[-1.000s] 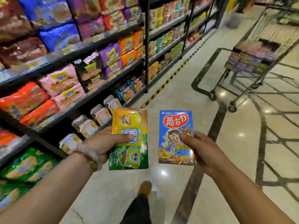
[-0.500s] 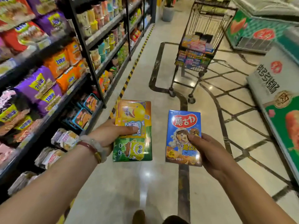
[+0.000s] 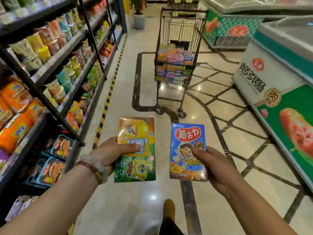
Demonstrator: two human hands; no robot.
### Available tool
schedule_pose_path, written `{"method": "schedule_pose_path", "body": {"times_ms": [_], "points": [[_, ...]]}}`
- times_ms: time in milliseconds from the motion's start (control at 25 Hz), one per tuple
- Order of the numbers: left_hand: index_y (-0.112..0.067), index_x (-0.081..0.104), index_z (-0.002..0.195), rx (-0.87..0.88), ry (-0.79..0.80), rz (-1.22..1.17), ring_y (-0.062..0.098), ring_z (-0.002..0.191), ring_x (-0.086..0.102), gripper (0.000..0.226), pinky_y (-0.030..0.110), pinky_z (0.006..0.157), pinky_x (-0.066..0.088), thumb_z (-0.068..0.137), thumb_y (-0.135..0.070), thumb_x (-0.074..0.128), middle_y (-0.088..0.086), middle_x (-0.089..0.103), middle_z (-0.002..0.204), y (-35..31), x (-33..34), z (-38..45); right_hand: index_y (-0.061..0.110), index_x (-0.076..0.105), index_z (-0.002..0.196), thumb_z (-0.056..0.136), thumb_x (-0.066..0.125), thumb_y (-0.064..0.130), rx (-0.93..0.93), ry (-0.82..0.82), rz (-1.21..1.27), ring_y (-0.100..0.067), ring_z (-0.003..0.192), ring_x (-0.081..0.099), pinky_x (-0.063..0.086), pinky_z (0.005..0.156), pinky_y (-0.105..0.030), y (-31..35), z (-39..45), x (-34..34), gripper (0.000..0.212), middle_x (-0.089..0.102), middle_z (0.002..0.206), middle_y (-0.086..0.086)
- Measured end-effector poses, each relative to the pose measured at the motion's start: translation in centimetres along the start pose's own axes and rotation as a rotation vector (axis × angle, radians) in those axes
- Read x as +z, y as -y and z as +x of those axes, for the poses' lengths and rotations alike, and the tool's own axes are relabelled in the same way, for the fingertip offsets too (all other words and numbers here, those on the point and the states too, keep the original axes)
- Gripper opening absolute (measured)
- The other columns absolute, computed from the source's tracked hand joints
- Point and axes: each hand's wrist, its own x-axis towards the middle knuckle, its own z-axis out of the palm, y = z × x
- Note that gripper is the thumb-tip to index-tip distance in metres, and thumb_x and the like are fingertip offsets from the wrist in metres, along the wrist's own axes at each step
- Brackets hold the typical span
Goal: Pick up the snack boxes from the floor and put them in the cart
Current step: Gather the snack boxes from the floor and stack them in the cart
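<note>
Head view, aisle. Left hand [image 3: 108, 154] grip: thumb across the front of two stacked boxes, yellow box [image 3: 137, 131] over green box [image 3: 135, 168]. Right hand [image 3: 211, 164] grip: thumb pinching the right edge of the blue box [image 3: 185, 150]. All three boxes are off the floor [image 3: 128, 82], held flat and apart from each other. Cart [image 3: 176, 65] stands ahead of both grips, well apart, already loaded with boxes to about mid-basket. Judged: pickup done for these three; carry and drop-in remain. No boxes visible on the floor here.

Room: shelves [image 3: 55, 56] run close left of the left grip, striped tape at their foot. Open floor straight ahead to the cart. Freezer [image 3: 279, 78] edges in on the right of the right grip.
</note>
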Motion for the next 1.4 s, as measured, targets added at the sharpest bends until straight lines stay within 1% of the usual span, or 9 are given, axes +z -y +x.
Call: {"method": "schedule_pose_path", "body": {"times_ms": [240, 440, 600, 760, 880, 1040, 1160, 1280, 1400], "points": [[-0.007, 0.063, 0.106, 0.022, 0.01, -0.016, 0.036, 0.088, 0.07, 0.046, 0.048, 0.082, 0.054, 0.061, -0.008, 0.072, 0.017, 0.072, 0.097, -8.4, 2.8, 9.8, -0.001, 0.062, 0.103, 0.088, 0.06, 0.011, -0.042, 0.012, 0.003, -0.026, 0.075, 0.073, 0.06, 0.065, -0.033, 8.8, 10.6, -0.9, 0.019, 0.074, 0.091, -0.017], [-0.007, 0.064, 0.1, 0.057, 0.019, -0.033, 0.029, 0.073, 0.072, 0.041, 0.039, 0.066, 0.058, 0.059, -0.009, 0.07, 0.015, 0.074, 0.089, -14.0, 3.5, 17.1, 0.001, 0.061, 0.105, 0.088, 0.06, 0.013, -0.081, -0.015, -0.024, -0.028, 0.08, 0.072, 0.058, 0.073, -0.038, 14.7, 17.9, -1.1, 0.021, 0.073, 0.094, -0.016], [-0.005, 0.065, 0.098, 0.073, 0.039, -0.043, 0.027, 0.069, 0.072, 0.04, 0.039, 0.062, 0.06, 0.058, -0.007, 0.07, 0.014, 0.074, 0.085, -18.0, 3.2, 23.3, -0.001, 0.061, 0.108, 0.087, 0.061, 0.014, -0.087, -0.051, -0.01, -0.034, 0.087, 0.069, 0.054, 0.083, -0.045, 18.0, 24.3, -0.2, 0.026, 0.072, 0.097, -0.019], [-0.006, 0.065, 0.091, 0.07, 0.048, -0.025, 0.026, 0.063, 0.071, 0.026, 0.039, 0.059, 0.059, 0.066, -0.002, 0.068, 0.013, 0.074, 0.079, -23.0, 1.8, 30.7, 0.0, 0.061, 0.104, 0.085, 0.061, 0.013, -0.085, -0.074, 0.016, -0.026, 0.074, 0.072, 0.058, 0.069, -0.037, 21.5, 31.6, 1.6, 0.023, 0.073, 0.093, -0.018], [-0.005, 0.065, 0.089, 0.061, 0.075, -0.012, 0.026, 0.06, 0.07, 0.013, 0.037, 0.054, 0.059, 0.079, 0.003, 0.063, 0.013, 0.073, 0.076, -27.6, 0.4, 37.3, -0.002, 0.06, 0.105, 0.077, 0.064, 0.015, -0.09, -0.107, 0.063, -0.026, 0.071, 0.072, 0.06, 0.063, -0.035, 24.0, 37.3, 2.7, 0.034, 0.072, 0.095, -0.02], [-0.005, 0.065, 0.091, 0.053, 0.12, 0.021, 0.025, 0.061, 0.07, 0.021, 0.035, 0.051, 0.058, 0.071, 0.0, 0.066, 0.013, 0.073, 0.076, -33.3, 0.0, 44.6, -0.001, 0.061, 0.104, 0.071, 0.064, 0.02, -0.074, -0.137, 0.118, -0.027, 0.072, 0.072, 0.059, 0.064, -0.036, 26.8, 43.3, 3.5, 0.039, 0.072, 0.097, -0.02], [-0.006, 0.064, 0.094, 0.052, 0.137, 0.018, 0.025, 0.061, 0.071, 0.021, 0.035, 0.05, 0.057, 0.075, 0.002, 0.064, 0.012, 0.073, 0.077, -36.4, 0.6, 49.5, 0.002, 0.063, 0.1, 0.077, 0.062, 0.017, -0.068, -0.172, 0.167, -0.025, 0.069, 0.072, 0.059, 0.063, -0.035, 28.6, 47.3, 3.0, 0.027, 0.073, 0.094, -0.018], [-0.005, 0.065, 0.094, 0.029, 0.162, 0.022, 0.027, 0.063, 0.071, 0.029, 0.036, 0.053, 0.058, 0.065, -0.003, 0.066, 0.014, 0.073, 0.081, -39.3, 2.4, 54.6, 0.002, 0.064, 0.098, 0.083, 0.061, 0.013, -0.068, -0.209, 0.204, -0.024, 0.068, 0.072, 0.059, 0.061, -0.033, 31.1, 51.6, 1.4, 0.019, 0.073, 0.092, -0.018], [-0.005, 0.066, 0.098, 0.019, 0.177, 0.034, 0.03, 0.069, 0.071, 0.037, 0.042, 0.058, 0.059, 0.061, -0.006, 0.067, 0.017, 0.073, 0.089, -42.0, 4.9, 59.8, 0.0, 0.063, 0.105, 0.081, 0.062, 0.015, -0.088, -0.229, 0.195, -0.027, 0.074, 0.072, 0.059, 0.067, -0.037, 33.8, 56.8, -0.9, 0.029, 0.072, 0.098, -0.02]]}}
